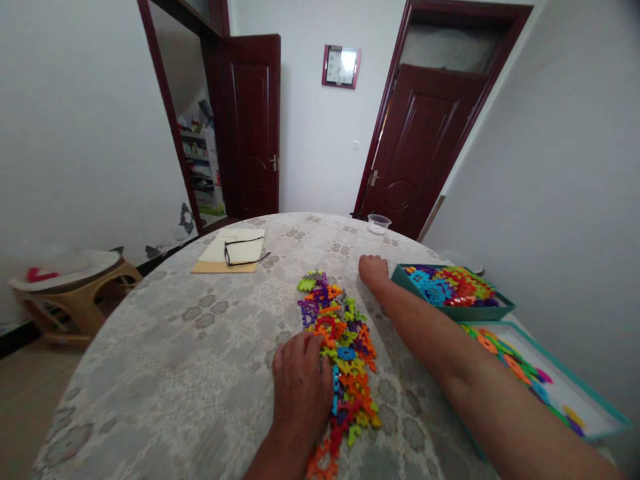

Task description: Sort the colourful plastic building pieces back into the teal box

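A long heap of small coloured plastic interlocking pieces point(345, 347) lies on the round table point(200, 347). My left hand point(300, 380) rests flat against the left side of the heap, fingers extended and touching the pieces. My right hand point(373, 269) is stretched out beyond the far end of the heap, next to a teal box point(450, 310) filled with more coloured pieces; its fingers curl downward onto the cloth and I cannot see if anything is in them. My right forearm lies along the heap's right side.
A second teal tray point(590, 427) with a few pieces sits at the right table edge. Black glasses point(243, 251) lie on a notebook point(220, 260) at the far left. A clear plastic cup point(379, 223) stands at the far edge. A wooden stool point(75, 287) stands left.
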Demonstrator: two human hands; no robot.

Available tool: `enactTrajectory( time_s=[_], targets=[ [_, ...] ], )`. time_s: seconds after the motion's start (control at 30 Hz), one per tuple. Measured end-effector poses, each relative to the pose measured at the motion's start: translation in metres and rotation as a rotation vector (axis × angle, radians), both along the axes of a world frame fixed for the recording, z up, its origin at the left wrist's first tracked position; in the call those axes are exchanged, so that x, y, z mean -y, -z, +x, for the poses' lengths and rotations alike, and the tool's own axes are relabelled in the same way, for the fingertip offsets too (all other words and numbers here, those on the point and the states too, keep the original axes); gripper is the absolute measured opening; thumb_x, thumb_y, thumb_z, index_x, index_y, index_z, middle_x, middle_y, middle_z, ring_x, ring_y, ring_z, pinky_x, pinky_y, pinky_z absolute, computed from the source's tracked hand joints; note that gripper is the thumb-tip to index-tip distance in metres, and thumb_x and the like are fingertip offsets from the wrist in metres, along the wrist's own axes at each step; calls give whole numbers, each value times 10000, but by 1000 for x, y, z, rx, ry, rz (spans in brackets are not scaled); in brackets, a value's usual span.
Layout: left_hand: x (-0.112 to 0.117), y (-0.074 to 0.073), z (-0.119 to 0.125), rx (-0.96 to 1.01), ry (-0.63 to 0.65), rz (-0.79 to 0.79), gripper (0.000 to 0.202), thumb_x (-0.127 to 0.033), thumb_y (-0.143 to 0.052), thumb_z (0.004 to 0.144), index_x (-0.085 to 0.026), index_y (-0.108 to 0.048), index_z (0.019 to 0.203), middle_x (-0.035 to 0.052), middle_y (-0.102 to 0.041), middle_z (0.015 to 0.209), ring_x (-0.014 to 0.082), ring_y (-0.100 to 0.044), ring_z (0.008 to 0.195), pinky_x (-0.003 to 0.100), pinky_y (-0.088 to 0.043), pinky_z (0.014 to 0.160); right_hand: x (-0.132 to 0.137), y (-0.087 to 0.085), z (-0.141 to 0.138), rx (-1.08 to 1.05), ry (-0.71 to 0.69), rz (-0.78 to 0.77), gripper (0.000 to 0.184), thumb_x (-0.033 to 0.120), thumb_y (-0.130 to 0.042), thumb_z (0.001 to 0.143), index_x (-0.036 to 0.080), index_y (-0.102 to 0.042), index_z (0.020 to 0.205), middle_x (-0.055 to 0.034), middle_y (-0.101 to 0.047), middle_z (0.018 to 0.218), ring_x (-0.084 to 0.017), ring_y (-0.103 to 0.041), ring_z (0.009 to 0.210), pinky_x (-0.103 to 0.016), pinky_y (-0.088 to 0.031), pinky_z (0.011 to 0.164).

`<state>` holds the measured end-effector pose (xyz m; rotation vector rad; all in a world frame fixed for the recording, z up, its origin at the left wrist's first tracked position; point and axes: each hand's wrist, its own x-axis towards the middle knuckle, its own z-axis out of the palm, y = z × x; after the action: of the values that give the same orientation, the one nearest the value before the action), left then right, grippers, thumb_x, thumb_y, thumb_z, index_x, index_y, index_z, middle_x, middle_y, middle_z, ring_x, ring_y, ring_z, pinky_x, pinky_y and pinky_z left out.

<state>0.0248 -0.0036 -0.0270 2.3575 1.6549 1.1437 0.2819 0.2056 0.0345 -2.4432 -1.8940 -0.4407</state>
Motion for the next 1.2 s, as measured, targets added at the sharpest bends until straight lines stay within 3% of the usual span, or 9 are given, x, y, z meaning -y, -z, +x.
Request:
enactTrajectory(
  time_s=[0.23, 0.4, 0.53, 0.63, 0.7, 0.8, 0.97, 1.07, 1.2],
  targets=[
    [-2, -2, -2, -10, -30, 19, 298, -114, -580, 916, -209, -688, 1176, 124, -688, 1251, 305, -630, 1180, 527, -487, 1074, 8, -1, 21, -36, 97, 42, 342, 102, -440, 992, 68, -735, 1161, -279, -731, 1152, -330, -694, 1131, -438, -460, 954],
    [-2, -7, -2, -21, -60, -50, 286, -115, -597, 908, -219, -697, 1154, 110, -694, 1239, 295, -628, 1182, 498, -477, 1079, 31, -5, 8, -67, 24, 111, 362, 120, -434, 1013, 67, -680, 1273, -296, -632, 1345, -367, -598, 1275, -469, -459, 1000],
    [-1, -10, -3, -28, -105, -71, 290, -117, -601, 901, -217, -707, 1153, 105, -697, 1241, 290, -622, 1202, 489, -453, 1109, 61, -2, -24, -149, -163, 69, 342, 264, -480, 1061, 111, -684, 1289, -217, -673, 1308, -290, -614, 1252, -382, -472, 1035],
    [-2, -11, -7, -41, -182, -92, 299, -148, -611, 905, -214, -709, 1180, 115, -682, 1288, 303, -606, 1235, 498, -439, 1117, 101, 15, -54, -214, -362, 1, 339, 339, -471, 1085, 184, -703, 1277, -111, -718, 1273, -198, -635, 1222, -286, -451, 1081],
    [-5, -12, -10, -48, -250, -98, 304, -167, -609, 911, -197, -706, 1198, 133, -664, 1326, 318, -585, 1270, 510, -425, 1129, 131, 29, -75, -271, -521, 12, 363, 352, -523, 1057, 191, -671, 1347, -114, -670, 1384, -222, -594, 1298, -330, -431, 1135],
    [-10, -11, -14, -31, -324, -90, 325, -174, -589, 921, -174, -695, 1228, 159, -643, 1362, 330, -560, 1314, 521, -407, 1146, 163, 43, -104, -330, -611, 130, 483, 340, -590, 1010, 200, -587, 1472, -148, -540, 1550, -297, -480, 1431, -453, -390, 1195],
    [-13, -13, -14, 20, -317, -82, 365, -157, -538, 954, -205, -681, 1286, 143, -640, 1403, 313, -554, 1344, 518, -407, 1143, 149, 30, -126, -327, -808, 52, 417, 344, -617, 1003, 241, -633, 1406, -107, -620, 1469, -265, -554, 1349, -424, -399, 1174],
    [-12, -14, -14, 24, -291, -89, 362, -151, -538, 954, -235, -695, 1270, 121, -652, 1406, 303, -552, 1350, 524, -397, 1149, 126, 21, -116, -305, -754, -11, 397, 453, -587, 1033, 218, -669, 1341, -121, -668, 1375, -253, -597, 1276, -389, -430, 1120],
    [-11, -12, -13, 17, -286, -78, 293, -213, -579, 956, -233, -714, 1215, 118, -662, 1392, 313, -537, 1363, 549, -350, 1184, 114, 21, -81, -270, -424, -45, 421, 492, -491, 1074, 202, -680, 1313, -139, -673, 1363, -263, -603, 1268, -375, -440, 1090]
  ],
)
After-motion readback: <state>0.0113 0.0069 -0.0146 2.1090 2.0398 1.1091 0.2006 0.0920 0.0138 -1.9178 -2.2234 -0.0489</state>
